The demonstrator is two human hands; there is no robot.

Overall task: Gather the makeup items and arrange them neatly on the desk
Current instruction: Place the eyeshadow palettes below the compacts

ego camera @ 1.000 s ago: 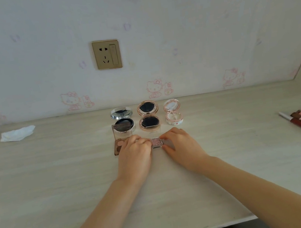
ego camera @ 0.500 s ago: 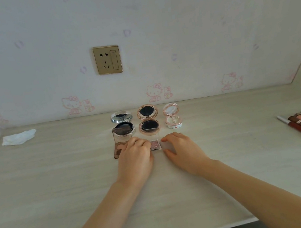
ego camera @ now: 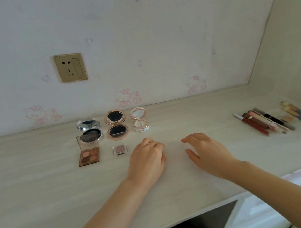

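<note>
While left hand curls empty, right hand spread, bare desk between compacts, pencils.

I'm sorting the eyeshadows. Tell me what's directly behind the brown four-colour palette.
Behind the palette sits an open silver compact with a dark pan. The palette's raised clear lid covers the compact's front edge, so that part cannot be seen clearly.

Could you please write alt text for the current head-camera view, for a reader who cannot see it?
Two bare hands, left and right, hover empty over a pale desk, just right of a small square eyeshadow. Behind stand three open round compacts and a four-pan palette; pencils and brushes lie far right.
</note>
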